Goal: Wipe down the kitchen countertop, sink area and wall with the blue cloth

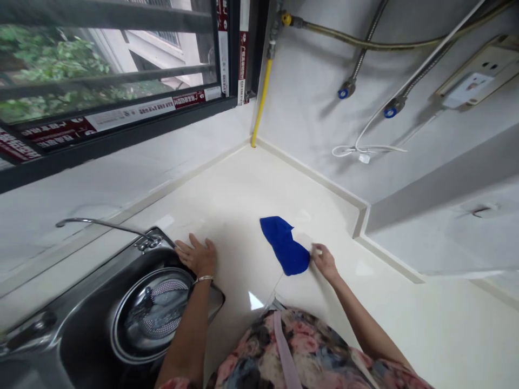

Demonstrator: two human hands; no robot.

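Cloth (285, 247) between hands (198, 256) (325, 263), nearer the right.

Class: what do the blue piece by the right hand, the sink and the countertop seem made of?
Blue piece: probably fabric, matte, with limp, uneven edges.
Sink: apparently polished stainless steel, from its grey, shiny highlights.
Countertop: perhaps stone or tile, glossy, since it seems to reflect light.

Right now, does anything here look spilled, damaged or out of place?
No clear spill shows. The white cable dangles in a bundled loop above the counter, and printed strips line the window frame, looking unfinished; the blue cloth merely lies uneven.
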